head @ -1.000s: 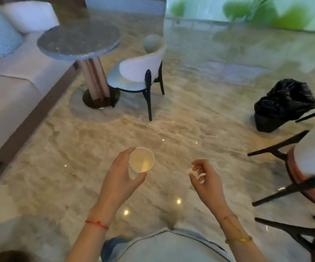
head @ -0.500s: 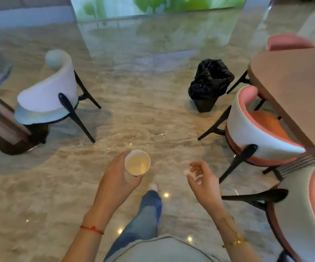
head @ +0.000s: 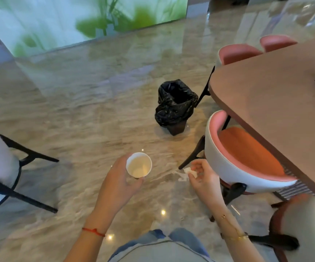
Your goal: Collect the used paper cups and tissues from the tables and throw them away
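My left hand [head: 118, 183] is wrapped round the paper cup [head: 139, 165], fingers curled on its wall, mouth up and facing me, lower centre of frame. Upright is on purpose: I can't tell if anything's left in it, so no tipping over the floor. My right hand [head: 204, 178] pinches a crumpled tissue [head: 190, 171] between thumb and fingertips, just right of the cup, the two apart. One item per hand, so each can be dropped on its own

Bin with the black liner [head: 175, 104] sits on the marble floor [head: 81, 114] at frame centre, above both hands, liner mouth open. It stands just left of the brown table [head: 277, 103] that fills the right side. Pink-and-white chair [head: 234, 159] is tucked under the table edge, right next to my right hand, so I judge I need to pass left of it

Step in hand, as I read it: carry both to the bin. Neither is over the opening yet, so nothing discarded
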The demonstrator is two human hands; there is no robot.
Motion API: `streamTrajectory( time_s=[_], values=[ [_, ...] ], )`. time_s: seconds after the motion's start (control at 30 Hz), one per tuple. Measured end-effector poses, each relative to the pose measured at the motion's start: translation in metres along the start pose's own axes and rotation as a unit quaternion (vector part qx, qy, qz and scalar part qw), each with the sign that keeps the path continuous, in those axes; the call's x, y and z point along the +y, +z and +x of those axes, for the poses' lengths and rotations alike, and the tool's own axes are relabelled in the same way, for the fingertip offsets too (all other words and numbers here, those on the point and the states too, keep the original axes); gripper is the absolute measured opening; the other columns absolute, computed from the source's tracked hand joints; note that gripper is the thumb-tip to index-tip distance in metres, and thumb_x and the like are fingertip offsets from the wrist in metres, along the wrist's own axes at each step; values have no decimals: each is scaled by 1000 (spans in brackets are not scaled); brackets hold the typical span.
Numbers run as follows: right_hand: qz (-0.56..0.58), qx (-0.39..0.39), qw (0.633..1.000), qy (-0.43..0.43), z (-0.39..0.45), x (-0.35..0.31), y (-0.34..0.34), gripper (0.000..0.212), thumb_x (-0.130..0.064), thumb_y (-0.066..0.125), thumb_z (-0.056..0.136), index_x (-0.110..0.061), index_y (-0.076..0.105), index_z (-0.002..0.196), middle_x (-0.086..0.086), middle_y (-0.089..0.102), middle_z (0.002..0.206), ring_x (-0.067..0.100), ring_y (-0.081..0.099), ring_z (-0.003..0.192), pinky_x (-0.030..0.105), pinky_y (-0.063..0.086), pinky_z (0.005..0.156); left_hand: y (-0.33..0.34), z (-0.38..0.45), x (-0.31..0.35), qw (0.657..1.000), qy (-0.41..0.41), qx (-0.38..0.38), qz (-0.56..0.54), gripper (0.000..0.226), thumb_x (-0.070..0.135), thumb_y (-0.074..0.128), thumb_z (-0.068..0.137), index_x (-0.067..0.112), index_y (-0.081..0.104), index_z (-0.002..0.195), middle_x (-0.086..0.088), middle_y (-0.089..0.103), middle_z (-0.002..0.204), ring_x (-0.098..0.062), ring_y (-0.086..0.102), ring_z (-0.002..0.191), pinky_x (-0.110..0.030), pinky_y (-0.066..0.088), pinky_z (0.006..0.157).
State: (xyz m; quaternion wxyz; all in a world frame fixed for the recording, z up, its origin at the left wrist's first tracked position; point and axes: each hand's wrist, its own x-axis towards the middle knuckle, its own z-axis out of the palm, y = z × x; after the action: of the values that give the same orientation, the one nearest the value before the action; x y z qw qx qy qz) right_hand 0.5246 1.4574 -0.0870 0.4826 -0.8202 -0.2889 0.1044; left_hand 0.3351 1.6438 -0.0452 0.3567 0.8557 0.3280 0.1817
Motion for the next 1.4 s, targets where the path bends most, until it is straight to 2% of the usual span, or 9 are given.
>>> streamTrajectory(
  time_s=[0.1, 0.33, 0.57, 0.7, 0.83, 0.93, 1.13, 1.27, 1.4],
  values=[
    [-4, 11, 1000, 22, 60, 6, -2, 31, -7, 68, 81, -25, 55, 101, -14, 61, 92, 5, 58, 82, 17, 48, 68, 10, 74, 9, 1000, 13, -23, 7, 66, 38, 78, 71, 38, 47, 128, 16, 56, 120, -6, 53, 105, -11, 37, 78],
    [-7, 21, 998, 55, 201, 40, 1, 26, -7, 64, 83, -24, 55, 100, -3, 59, 85, 10, 55, 73, 24, 48, 63, 60, 233, 14, 998, 30, -47, -1, 70, 34, 80, 72, 30, 47, 134, 10, 56, 129, -15, 56, 114, -39, 49, 93],
    [-25, 6, 998, 53, 368, 65, -14, 27, -11, 65, 84, -26, 54, 104, -11, 59, 92, 5, 58, 82, 24, 50, 70, 109, 383, 40, 999, 30, -45, 2, 70, 38, 79, 74, 33, 44, 134, 14, 53, 126, -8, 52, 109, -25, 43, 85],
    [-48, -17, 998, 42, 460, 73, -17, 27, -11, 63, 84, -28, 53, 101, -10, 60, 93, 3, 57, 83, 12, 43, 68, 126, 465, 52, 999, 30, -32, 8, 69, 38, 78, 74, 30, 46, 135, 13, 53, 126, -9, 52, 110, -26, 44, 87],
    [-51, -23, 998, 37, 540, 79, -11, 25, -6, 60, 84, -20, 55, 103, -3, 59, 91, 9, 56, 80, 21, 46, 70, 142, 542, 55, 999, 22, -35, 13, 72, 41, 77, 75, 28, 44, 137, 10, 54, 131, -12, 52, 115, -28, 46, 87],
    [-47, -23, 997, 52, 596, 88, 0, 21, -7, 60, 85, -18, 56, 102, -3, 59, 90, 6, 52, 73, 17, 43, 68, 158, 603, 49, 999, 17, -40, 22, 75, 46, 77, 74, 28, 41, 138, 8, 53, 131, -13, 52, 115, -25, 43, 83],
    [-56, -5, 995, 85, 702, 111, 34, 20, -15, 61, 88, -22, 54, 106, -6, 56, 91, 4, 50, 71, 14, 41, 65, 190, 732, 21, 992, 39, -108, 48, 80, 48, 75, 77, 25, 36, 143, 3, 49, 138, -17, 50, 121, -32, 46, 94],
    [-64, -14, 990, 123, 766, 122, 63, 21, -13, 62, 89, -17, 55, 108, -1, 57, 97, 12, 56, 84, 26, 47, 76, 206, 814, 1, 985, 45, -151, 65, 80, 45, 75, 77, 25, 35, 144, 3, 46, 140, -17, 47, 124, -27, 41, 94],
    [-67, -19, 983, 168, 821, 136, 93, 20, -16, 61, 90, -17, 55, 109, -1, 57, 100, 14, 55, 91, 22, 42, 78, 225, 888, -20, 975, 46, -201, 76, 81, 43, 74, 78, 23, 33, 145, 1, 42, 142, -18, 43, 126, -23, 35, 93]
  ],
)
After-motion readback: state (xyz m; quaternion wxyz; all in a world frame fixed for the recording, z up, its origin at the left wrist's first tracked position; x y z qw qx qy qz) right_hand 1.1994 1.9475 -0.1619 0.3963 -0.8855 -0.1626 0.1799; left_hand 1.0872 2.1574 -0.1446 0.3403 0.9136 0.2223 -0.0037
